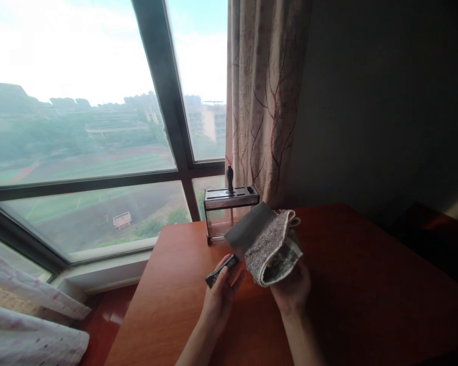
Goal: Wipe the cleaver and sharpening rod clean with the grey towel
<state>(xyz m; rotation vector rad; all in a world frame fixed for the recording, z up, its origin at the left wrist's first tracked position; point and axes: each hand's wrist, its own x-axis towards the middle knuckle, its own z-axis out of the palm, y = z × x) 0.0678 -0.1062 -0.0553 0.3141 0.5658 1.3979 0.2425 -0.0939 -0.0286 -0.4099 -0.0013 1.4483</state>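
My left hand (222,297) is closed around the black handle of a kitchen cleaver (250,229). Its wide grey blade points up and to the right, above the table. A folded grey towel (265,246) with a fuzzy face and a pale edge lies over the far part of the blade, hiding it. From below and the right, my right hand (294,287) grips this towel; most of its fingers are behind the cloth.
A clear-sided knife block (232,198) with a metal top and one dark handle sticking up stands near the far edge of the reddish wooden table (183,315). Behind it hang a patterned curtain (265,101) and a large window (80,132). The right side is dark.
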